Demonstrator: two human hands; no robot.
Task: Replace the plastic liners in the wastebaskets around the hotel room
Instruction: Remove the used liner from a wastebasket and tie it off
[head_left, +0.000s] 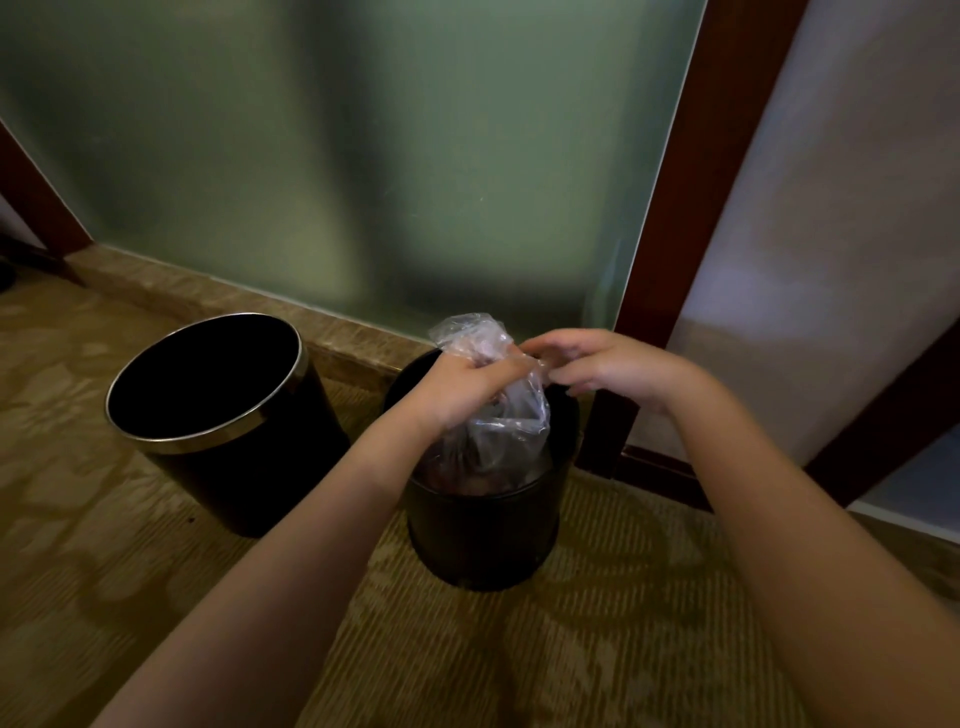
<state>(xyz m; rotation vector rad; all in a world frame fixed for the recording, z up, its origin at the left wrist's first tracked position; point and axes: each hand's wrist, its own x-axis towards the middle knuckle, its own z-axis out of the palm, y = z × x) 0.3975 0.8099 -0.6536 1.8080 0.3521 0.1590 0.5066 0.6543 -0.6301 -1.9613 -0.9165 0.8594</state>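
Patterned carpet (467, 649) carries a black wastebasket (483, 535). Above its mouth the left hand (467, 384) grips the gathered neck of the clear liner (511, 421), which still sits inside. The right hand (597, 364) pinches the plastic alongside, likely closing it for removal. A second wastebasket (234, 467) stands unlined before frosted glass (363, 156).

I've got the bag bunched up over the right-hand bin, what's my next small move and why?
Probably knot the neck. Your left hand grips the gathered neck of the clear liner, your right hand pinches it alongside, and its filled bottom sits in the black wastebasket; closing it first should prevent spills on lifting.
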